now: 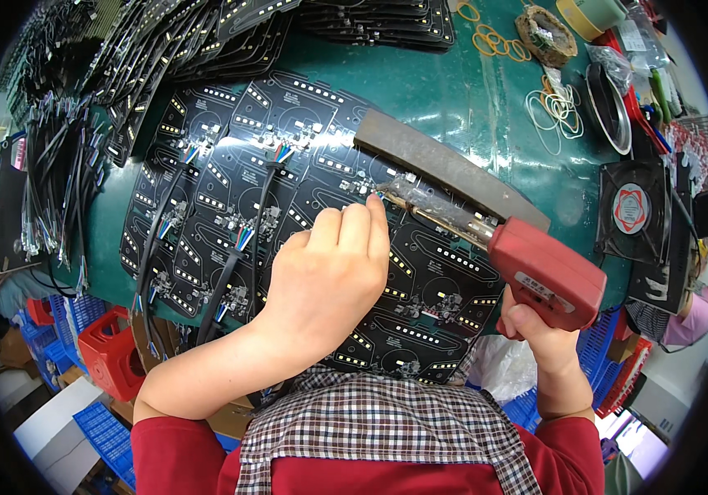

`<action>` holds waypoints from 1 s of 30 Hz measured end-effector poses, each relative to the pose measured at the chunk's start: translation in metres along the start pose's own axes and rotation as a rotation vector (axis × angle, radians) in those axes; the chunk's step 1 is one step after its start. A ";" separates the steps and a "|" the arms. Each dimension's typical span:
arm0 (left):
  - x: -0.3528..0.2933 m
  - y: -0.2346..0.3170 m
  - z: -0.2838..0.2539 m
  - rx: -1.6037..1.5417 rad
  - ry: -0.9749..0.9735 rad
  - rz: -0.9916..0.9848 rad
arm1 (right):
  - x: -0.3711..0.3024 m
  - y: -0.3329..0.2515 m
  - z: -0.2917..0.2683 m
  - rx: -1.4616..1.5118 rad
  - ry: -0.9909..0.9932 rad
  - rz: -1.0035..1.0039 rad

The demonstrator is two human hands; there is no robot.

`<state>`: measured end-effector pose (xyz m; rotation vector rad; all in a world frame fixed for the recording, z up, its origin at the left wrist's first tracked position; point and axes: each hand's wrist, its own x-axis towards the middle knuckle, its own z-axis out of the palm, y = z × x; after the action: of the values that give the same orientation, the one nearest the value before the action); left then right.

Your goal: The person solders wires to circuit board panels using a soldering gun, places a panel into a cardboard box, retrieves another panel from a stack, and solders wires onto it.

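Right hand (545,330) grips a red soldering gun (535,272), tip at the black circuit boards (420,272) on the green desk (453,99). Left hand (333,276) is closed, fingertips pinched beside that tip.

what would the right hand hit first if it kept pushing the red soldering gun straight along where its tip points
Likely the black circuit board right at the tip of the red soldering gun, beside the left hand's fingertips. The right hand aims it up-left; depth is hard to judge.

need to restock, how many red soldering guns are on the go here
1. The red soldering gun is gripped in the right hand, its tip by the left hand over the black circuit boards. Others may be hidden.
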<state>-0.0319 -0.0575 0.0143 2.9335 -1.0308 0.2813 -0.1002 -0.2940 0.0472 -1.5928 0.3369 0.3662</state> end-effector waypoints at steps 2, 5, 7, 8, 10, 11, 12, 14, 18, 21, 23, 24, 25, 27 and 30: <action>0.000 0.001 -0.001 0.031 -0.029 0.011 | 0.000 -0.002 -0.002 0.045 -0.096 0.086; 0.001 0.004 -0.002 0.065 -0.039 0.014 | 0.000 -0.001 -0.001 0.105 -0.127 -0.088; 0.001 0.004 -0.002 0.080 -0.026 0.019 | -0.002 0.000 0.000 0.215 -0.045 -0.114; 0.000 0.004 -0.002 0.092 -0.021 0.026 | -0.004 -0.001 -0.002 0.200 -0.042 -0.097; 0.000 0.004 -0.001 0.092 -0.013 0.030 | -0.006 -0.002 -0.003 0.143 -0.038 -0.064; -0.001 0.004 0.000 0.092 -0.012 0.029 | -0.007 -0.002 -0.003 0.147 -0.029 -0.068; -0.001 0.004 0.000 0.091 -0.004 0.035 | -0.008 -0.002 -0.003 0.118 -0.027 -0.048; -0.002 0.003 0.001 -0.026 0.010 -0.010 | -0.008 -0.002 -0.004 0.179 0.016 0.012; -0.002 0.002 0.002 0.011 0.009 0.035 | -0.006 0.002 -0.004 0.126 0.012 -0.001; -0.002 0.003 0.002 0.033 0.014 0.032 | -0.004 0.005 -0.005 0.135 -0.012 -0.028; -0.002 0.003 0.003 0.021 0.015 0.023 | -0.004 0.007 -0.005 0.144 -0.017 -0.066; -0.002 0.003 0.003 0.023 0.024 0.021 | -0.004 0.007 -0.005 0.134 -0.015 -0.062; -0.002 0.003 0.003 0.025 0.019 0.024 | -0.005 0.007 -0.006 0.133 -0.020 -0.042; -0.002 0.004 0.003 0.027 0.013 0.027 | -0.006 0.008 -0.007 0.133 -0.024 -0.021; -0.001 0.006 0.004 0.059 0.031 0.026 | -0.008 0.008 -0.006 0.070 0.024 0.007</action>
<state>-0.0360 -0.0623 0.0103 2.9596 -1.0749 0.3636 -0.1103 -0.3009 0.0439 -1.5288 0.3696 0.3371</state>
